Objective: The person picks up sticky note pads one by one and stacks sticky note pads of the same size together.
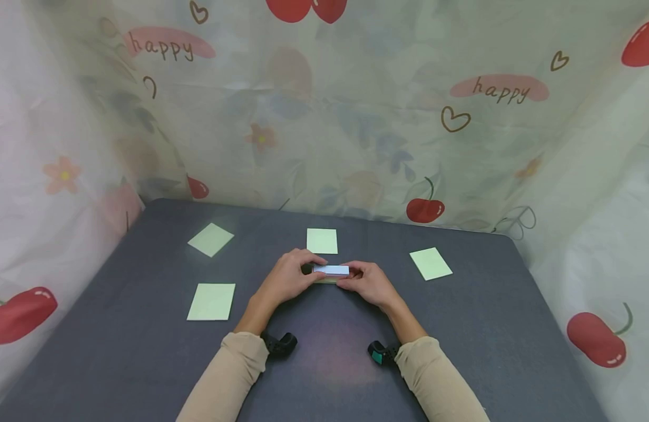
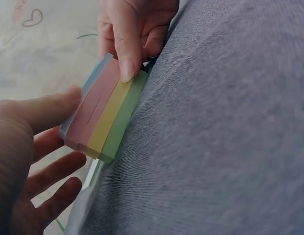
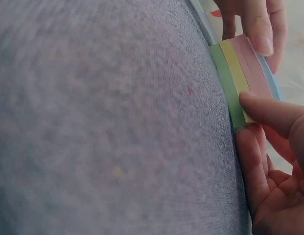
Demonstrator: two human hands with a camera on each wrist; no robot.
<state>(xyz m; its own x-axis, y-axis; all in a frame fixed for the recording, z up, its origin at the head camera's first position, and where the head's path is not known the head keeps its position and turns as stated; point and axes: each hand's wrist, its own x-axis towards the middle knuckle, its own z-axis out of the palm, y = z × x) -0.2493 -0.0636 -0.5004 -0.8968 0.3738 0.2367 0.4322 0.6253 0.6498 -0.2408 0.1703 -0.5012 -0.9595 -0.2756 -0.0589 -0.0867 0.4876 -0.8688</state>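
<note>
A small block of sticky notes sits at the middle of the dark table, between the two hands. Its layers run blue, pink, yellow and green in the left wrist view, with the green layer at the table side. My left hand pinches the left end, its thumb near the blue and pink layers. At the other end my right hand holds the block, with its thumb against the yellow and pink layers. The fingers behind the block are partly hidden. Pale green paper shows just beneath it.
Several pale green square notes lie spread on the table: one note behind the hands, another at right, others at left. A printed curtain hangs along the back. Black bands circle both wrists.
</note>
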